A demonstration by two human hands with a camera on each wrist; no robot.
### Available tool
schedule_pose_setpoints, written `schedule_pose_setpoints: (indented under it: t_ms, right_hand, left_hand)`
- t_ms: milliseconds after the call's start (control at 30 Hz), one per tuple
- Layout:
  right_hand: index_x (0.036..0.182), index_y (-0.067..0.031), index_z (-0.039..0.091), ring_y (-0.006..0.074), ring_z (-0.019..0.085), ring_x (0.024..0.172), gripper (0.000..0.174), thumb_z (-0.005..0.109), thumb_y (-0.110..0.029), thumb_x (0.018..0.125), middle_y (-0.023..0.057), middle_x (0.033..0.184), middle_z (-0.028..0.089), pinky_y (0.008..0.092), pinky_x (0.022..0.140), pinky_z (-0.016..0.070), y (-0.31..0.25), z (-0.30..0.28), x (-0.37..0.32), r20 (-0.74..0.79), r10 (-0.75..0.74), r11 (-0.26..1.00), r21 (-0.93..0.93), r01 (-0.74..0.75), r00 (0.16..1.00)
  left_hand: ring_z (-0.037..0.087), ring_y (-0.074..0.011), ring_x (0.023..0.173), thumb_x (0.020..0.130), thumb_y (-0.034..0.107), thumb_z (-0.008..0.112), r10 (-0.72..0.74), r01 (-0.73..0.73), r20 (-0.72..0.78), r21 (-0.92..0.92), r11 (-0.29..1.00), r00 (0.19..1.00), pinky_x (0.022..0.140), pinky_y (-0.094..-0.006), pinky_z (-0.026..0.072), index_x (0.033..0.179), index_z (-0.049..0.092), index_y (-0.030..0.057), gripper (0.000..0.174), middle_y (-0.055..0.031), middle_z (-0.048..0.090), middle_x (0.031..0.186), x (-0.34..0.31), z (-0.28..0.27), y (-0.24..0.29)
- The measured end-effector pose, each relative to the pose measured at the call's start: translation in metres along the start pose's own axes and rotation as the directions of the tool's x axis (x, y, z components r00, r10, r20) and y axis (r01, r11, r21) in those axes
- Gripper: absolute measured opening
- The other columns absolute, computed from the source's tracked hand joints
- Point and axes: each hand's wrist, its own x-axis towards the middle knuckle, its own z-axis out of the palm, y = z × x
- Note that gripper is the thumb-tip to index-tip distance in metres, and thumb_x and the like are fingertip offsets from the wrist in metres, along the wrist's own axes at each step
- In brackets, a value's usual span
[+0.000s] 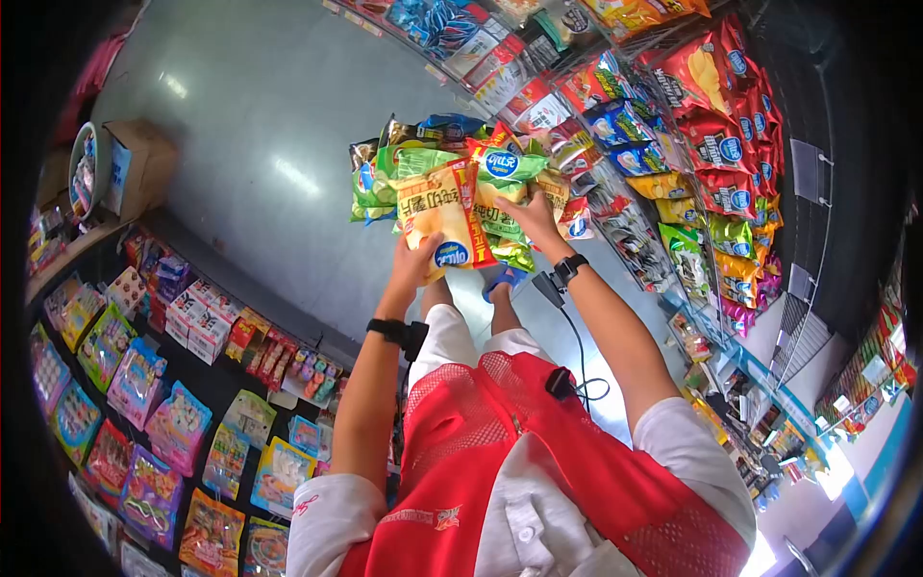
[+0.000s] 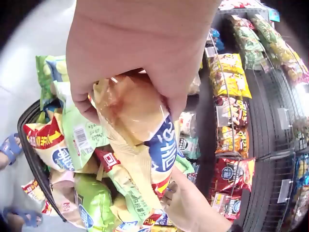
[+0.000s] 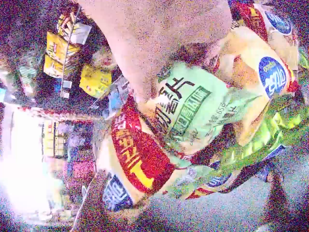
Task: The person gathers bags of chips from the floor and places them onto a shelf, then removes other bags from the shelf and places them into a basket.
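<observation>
In the head view my left hand (image 1: 418,258) grips a cream-yellow potato chip bag (image 1: 437,213) with a red strip by its lower edge. The left wrist view shows the thumb and fingers of that left hand (image 2: 140,43) curled round the bag's end. My right hand (image 1: 534,219) holds a green potato chip bag (image 1: 502,173) just right of the yellow one. Seen from the right wrist, the green bag (image 3: 193,104) lies under the fingers, its far side hidden. Beneath both hands, more chip bags (image 2: 94,200) fill a black-rimmed basket (image 2: 35,164).
Shelves of red, yellow and green snack bags (image 1: 726,154) rise on the right. A dark display of hanging candy packs (image 1: 154,385) runs along the left, with a cardboard box (image 1: 144,168) beyond it. Grey floor (image 1: 279,106) stretches ahead. A cable (image 1: 582,351) hangs by the right arm.
</observation>
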Motion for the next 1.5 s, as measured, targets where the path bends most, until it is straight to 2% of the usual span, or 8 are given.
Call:
schedule_pose_setpoints:
  t_ms: [133,233,367,467,567,733,967,1500]
  right_hand:
    - [0.122,0.0015,0.058,0.0154,0.064,0.100,0.055,0.083,-0.024,0.079,0.0087,0.113,0.067,0.0301,0.086,0.0518,-0.015,-0.003,0.000,0.017,-0.001,0.978,0.208,-0.002,1.000]
    - [0.126,0.0037,0.054,0.0228,0.065,0.106,0.068,0.084,-0.029,0.075,0.0156,0.118,0.066,0.0341,0.090,0.0512,-0.029,-0.013,-0.003,0.084,-0.041,0.941,0.338,0.011,0.996]
    - [0.118,0.0024,0.060,0.0176,0.066,0.098,0.051,0.081,-0.022,0.079,0.0107,0.111,0.068,0.0317,0.086,0.0520,-0.076,-0.047,-0.024,0.010,-0.025,0.987,0.162,0.023,1.000]
    - [0.114,0.0018,0.062,0.0147,0.065,0.097,0.042,0.079,-0.021,0.083,0.0100,0.109,0.069,0.0296,0.084,0.0514,-0.077,-0.061,-0.030,-0.044,-0.114,0.877,0.466,0.122,0.992]
    - [0.116,0.0021,0.059,0.0124,0.064,0.100,0.035,0.074,-0.011,0.088,0.0084,0.110,0.068,0.0277,0.086,0.0508,-0.058,-0.061,-0.032,-0.016,-0.099,0.848,0.522,0.093,0.995]
    - [0.104,0.0026,0.064,0.0124,0.063,0.084,0.035,0.077,-0.024,0.086,0.0059,0.097,0.069,0.0285,0.075,0.0498,-0.018,-0.043,-0.015,0.005,0.019,0.913,0.408,-0.019,1.000]
    - [0.118,0.0010,0.058,0.0135,0.064,0.093,0.040,0.075,-0.016,0.085,0.0063,0.106,0.066,0.0293,0.079,0.0516,-0.014,-0.039,-0.004,0.096,0.118,0.860,0.487,-0.150,0.988]
    - [0.135,0.0014,0.041,0.0183,0.057,0.114,0.069,0.082,-0.013,0.080,0.0115,0.127,0.058,0.0320,0.099,0.0449,-0.060,-0.019,0.008,-0.184,-0.152,0.720,0.652,0.236,0.971]
  left_hand:
    - [0.067,-0.0163,0.099,0.091,0.015,0.072,-0.048,0.048,-0.014,-0.040,0.998,0.999,0.083,-0.0304,0.0560,0.129,0.048,0.0014,0.047,-0.0101,0.066,0.116,-0.016,-0.028,-0.026]
    - [0.065,-0.0176,0.098,0.084,0.015,0.079,-0.052,0.050,-0.038,-0.064,0.997,0.998,0.083,-0.0310,0.0559,0.128,0.045,0.0012,0.058,-0.0112,0.064,0.115,-0.027,-0.039,-0.025]
    - [0.065,-0.0178,0.100,0.084,0.012,0.079,-0.027,0.026,-0.009,-0.032,0.999,1.000,0.084,-0.0312,0.0559,0.129,0.044,0.0020,0.058,-0.0109,0.064,0.115,-0.037,-0.040,-0.013]
    - [0.066,-0.0176,0.100,0.085,0.009,0.077,-0.010,0.011,0.026,-0.032,0.999,1.000,0.085,-0.0312,0.0561,0.129,0.045,0.0024,0.055,-0.0104,0.065,0.116,-0.036,-0.036,-0.008]
    - [0.066,-0.0175,0.100,0.085,0.008,0.077,-0.010,0.011,0.034,-0.034,0.999,0.999,0.084,-0.0314,0.0564,0.128,0.046,0.0023,0.054,-0.0101,0.065,0.115,-0.030,-0.028,-0.005]
    - [0.068,-0.0180,0.097,0.088,0.006,0.073,0.040,-0.040,0.058,-0.002,0.999,0.997,0.081,-0.0312,0.0582,0.128,0.048,0.0028,0.047,-0.0107,0.066,0.116,-0.012,-0.022,-0.017]
    - [0.068,-0.0183,0.097,0.088,0.004,0.072,0.047,-0.047,0.015,0.003,0.999,0.999,0.081,-0.0308,0.0582,0.127,0.048,0.0030,0.046,-0.0105,0.066,0.115,-0.007,-0.017,-0.028]
    - [0.068,-0.0195,0.097,0.087,0.002,0.073,0.047,-0.045,0.017,-0.118,0.992,0.999,0.081,-0.0309,0.0581,0.125,0.046,0.0024,0.047,-0.0114,0.065,0.113,-0.026,-0.006,-0.013]
